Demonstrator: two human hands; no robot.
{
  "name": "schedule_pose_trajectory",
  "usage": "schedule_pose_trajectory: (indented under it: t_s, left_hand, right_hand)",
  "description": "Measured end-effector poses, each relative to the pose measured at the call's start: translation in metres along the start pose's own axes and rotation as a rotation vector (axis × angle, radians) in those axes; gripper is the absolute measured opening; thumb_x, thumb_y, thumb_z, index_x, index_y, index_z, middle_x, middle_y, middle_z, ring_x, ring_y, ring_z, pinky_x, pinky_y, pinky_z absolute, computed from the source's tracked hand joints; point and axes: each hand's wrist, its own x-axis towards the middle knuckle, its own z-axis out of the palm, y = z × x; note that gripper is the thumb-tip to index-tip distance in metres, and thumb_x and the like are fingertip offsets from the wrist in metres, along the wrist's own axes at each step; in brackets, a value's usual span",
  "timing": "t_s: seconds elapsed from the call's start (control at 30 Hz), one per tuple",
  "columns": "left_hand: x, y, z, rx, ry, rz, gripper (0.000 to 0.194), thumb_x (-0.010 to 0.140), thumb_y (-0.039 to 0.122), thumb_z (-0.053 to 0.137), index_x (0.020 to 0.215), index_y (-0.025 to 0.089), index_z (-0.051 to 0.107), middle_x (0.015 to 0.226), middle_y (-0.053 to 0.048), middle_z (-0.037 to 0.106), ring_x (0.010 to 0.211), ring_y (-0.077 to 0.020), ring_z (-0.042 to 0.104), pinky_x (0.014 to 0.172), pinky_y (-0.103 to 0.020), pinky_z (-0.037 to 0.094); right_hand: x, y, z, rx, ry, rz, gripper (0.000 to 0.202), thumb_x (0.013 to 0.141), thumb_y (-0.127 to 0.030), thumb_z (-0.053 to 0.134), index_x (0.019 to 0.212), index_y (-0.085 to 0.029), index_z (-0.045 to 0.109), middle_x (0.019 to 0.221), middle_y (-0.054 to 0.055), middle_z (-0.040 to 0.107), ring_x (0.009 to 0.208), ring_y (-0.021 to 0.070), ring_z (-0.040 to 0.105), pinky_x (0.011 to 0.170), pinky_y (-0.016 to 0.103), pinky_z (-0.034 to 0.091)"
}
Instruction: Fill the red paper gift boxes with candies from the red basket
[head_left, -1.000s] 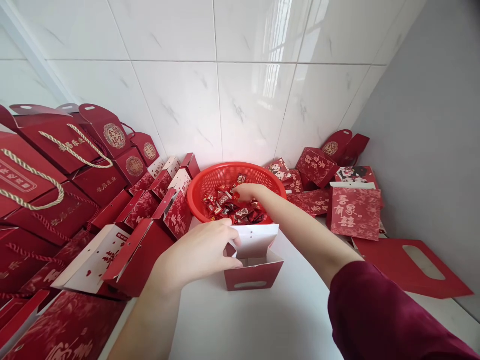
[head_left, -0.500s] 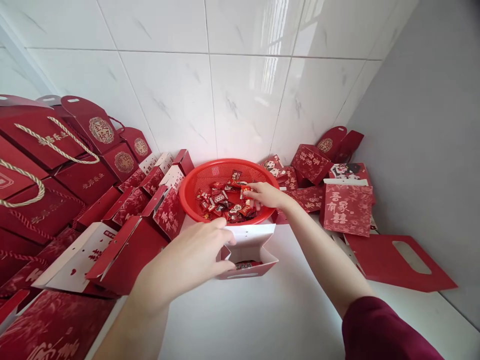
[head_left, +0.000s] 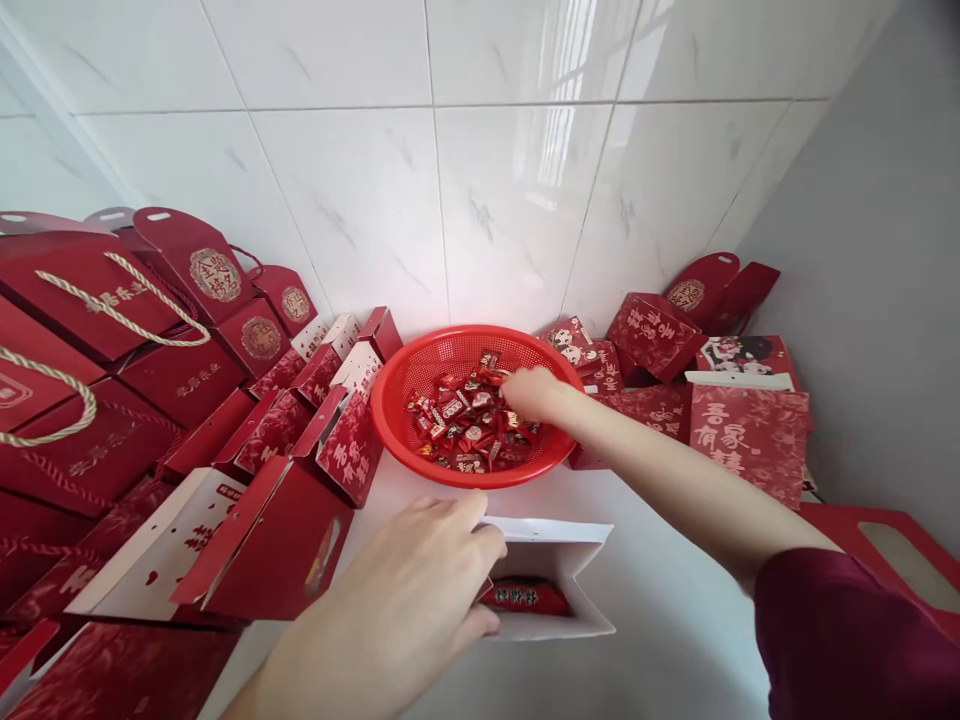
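Observation:
A round red plastic basket holds many small wrapped candies. My right hand reaches into its right side with curled fingers pointing down among the candies; its fingertips are hidden. In front of the basket stands an open paper box, white inside, with a red packet lying in it. My left hand grips the left side of this box, fingers at the back edge and thumb at the front.
Red gift boxes crowd the left side, several with rope handles. More red boxes are piled at the right, near a flat red piece with an oval window. A tiled wall rises behind.
The view has shifted, with the box and my left hand now lower and nearer. My right hand has curled its fingers downward in the basket. More candies show there.

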Motion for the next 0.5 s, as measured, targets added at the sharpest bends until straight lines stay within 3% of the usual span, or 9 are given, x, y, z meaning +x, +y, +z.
schedule_pose_trajectory:
  t_s: [0.1,0.2,0.37,0.5]
  left_hand:
    - [0.003,-0.004,-0.001,-0.029,-0.016,0.000,0.022,0.078,0.035,0.075,0.095,0.027,0.063,0.097,0.001,0.057,0.082,-0.0204,0.057,0.066,-0.032,0.033]
    - [0.005,-0.005,-0.003,-0.055,-0.037,-0.009,0.021,0.078,0.034,0.075,0.094,0.026,0.063,0.098,0.001,0.057,0.080,-0.0196,0.057,0.063,-0.031,0.033]
    - [0.004,-0.004,-0.003,-0.063,-0.032,-0.009,0.020,0.079,0.035,0.074,0.093,0.027,0.063,0.097,0.002,0.057,0.081,-0.0191,0.056,0.065,-0.031,0.033]
    - [0.005,-0.005,-0.002,-0.069,-0.045,-0.011,0.021,0.078,0.033,0.075,0.093,0.027,0.062,0.098,0.002,0.056,0.080,-0.0183,0.056,0.064,-0.031,0.033]
  right_hand:
    - [0.011,0.006,-0.014,-0.069,0.020,0.104,0.023,0.083,-0.008,0.056,0.102,-0.006,0.070,0.099,0.026,0.069,0.099,0.0382,0.066,0.078,0.044,0.052]
    - [0.019,0.005,-0.019,-0.079,-0.005,0.054,0.022,0.084,-0.009,0.055,0.100,-0.008,0.070,0.096,0.023,0.070,0.095,0.0364,0.067,0.074,0.041,0.052]
    - [0.022,-0.016,-0.001,-0.030,-0.105,-0.229,0.015,0.083,-0.013,0.059,0.089,-0.014,0.073,0.093,0.013,0.072,0.083,0.0264,0.069,0.072,0.032,0.051]
    - [0.020,-0.031,0.020,0.027,-0.077,-0.510,0.030,0.089,-0.016,0.054,0.115,-0.024,0.067,0.114,0.004,0.069,0.101,0.0180,0.065,0.084,0.023,0.048]
